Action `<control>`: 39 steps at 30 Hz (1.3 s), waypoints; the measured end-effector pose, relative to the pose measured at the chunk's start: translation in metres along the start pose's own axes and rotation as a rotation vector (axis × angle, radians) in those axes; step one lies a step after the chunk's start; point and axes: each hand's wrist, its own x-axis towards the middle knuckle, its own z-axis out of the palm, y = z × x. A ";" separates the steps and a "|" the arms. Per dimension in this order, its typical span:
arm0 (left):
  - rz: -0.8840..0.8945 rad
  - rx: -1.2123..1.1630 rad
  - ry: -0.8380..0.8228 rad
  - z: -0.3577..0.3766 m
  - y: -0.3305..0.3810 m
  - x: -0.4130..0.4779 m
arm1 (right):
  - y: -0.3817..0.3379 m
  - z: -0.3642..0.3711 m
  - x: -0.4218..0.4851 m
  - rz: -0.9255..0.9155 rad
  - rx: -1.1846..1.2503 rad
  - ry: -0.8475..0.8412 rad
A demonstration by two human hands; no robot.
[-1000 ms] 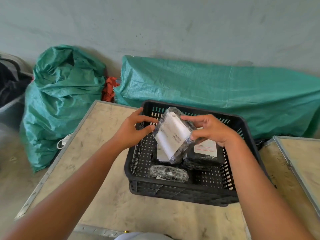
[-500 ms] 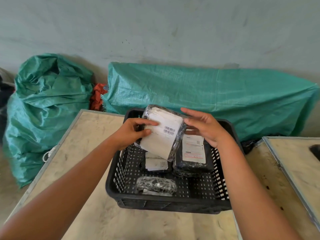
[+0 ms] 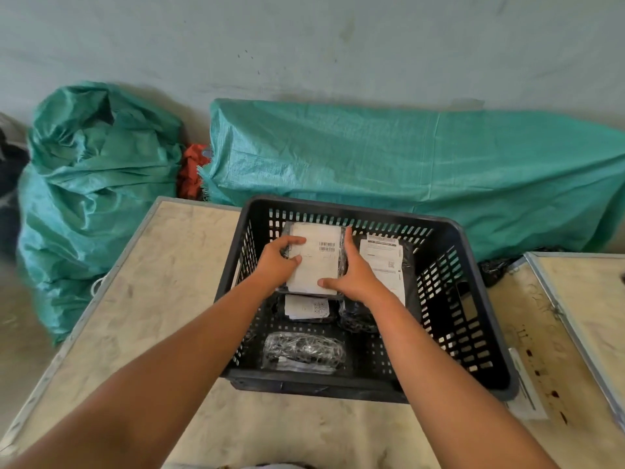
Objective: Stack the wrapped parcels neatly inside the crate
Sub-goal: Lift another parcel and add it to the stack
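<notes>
1. Change noted: the white-labelled parcel (image 3: 314,258), held tilted above the crate a moment ago, has come down level into the back left of the crate (image 3: 473,299), and both your hands have gone down with it.
2. Parcel in hand: flat, roughly rectangular, clear glossy film over a dark wrap, a large white paper label with a barcode facing up. It lies over another labelled parcel (image 3: 306,308), whose near edge shows just below it.
3. Left hand (image 3: 279,262): fingers curled over the parcel's left edge, gripping it.
4. Right hand (image 3: 351,275): flat against the parcel's right edge, thumb across the near corner, clasping it from that side.
5. Step, as judged: placing and squaring this parcel on the stack; not yet released.
6. Next move calls for: edges lined up with the parcel beneath, a light press flat, then both hands let go. The film looks slippery, so expect some sliding.
7. Neighbours in crate: a dark parcel (image 3: 382,265) with a long white label, just to the right; a bubble-wrapped bundle (image 3: 302,350), lumpy and tubular, alone at the near wall.
8. Crate: black rigid plastic, slotted walls, perforated floor.
9. Support: a worn pale table (image 3: 162,282) with a metal rim.
10. Beyond: green woven sacks (image 3: 406,157) against the wall.
</notes>
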 end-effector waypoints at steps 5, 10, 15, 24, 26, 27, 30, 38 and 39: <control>0.003 0.142 0.035 0.008 -0.025 0.008 | 0.009 0.022 0.012 0.030 -0.185 -0.048; -0.060 0.280 0.011 0.013 -0.048 0.012 | 0.013 0.041 0.024 0.087 -0.371 -0.065; -0.032 0.350 0.032 0.019 -0.059 0.017 | 0.018 0.045 0.031 0.134 -0.409 -0.086; -0.050 0.516 -0.057 0.019 -0.067 0.019 | 0.024 0.056 0.037 0.150 -0.654 -0.156; -0.071 0.519 -0.060 0.018 -0.062 0.017 | 0.022 0.054 0.031 0.138 -0.643 -0.152; -0.084 0.537 -0.056 0.018 -0.056 0.016 | 0.020 0.051 0.027 0.116 -0.618 -0.140; -0.025 0.555 -0.052 0.014 -0.033 0.014 | 0.011 0.032 0.012 0.031 -0.476 -0.051; 0.112 0.782 -0.404 -0.022 0.025 -0.030 | 0.026 -0.011 -0.034 0.005 -0.102 -0.146; 0.097 0.816 -0.465 -0.026 0.026 -0.038 | 0.028 -0.011 -0.040 0.012 -0.087 -0.192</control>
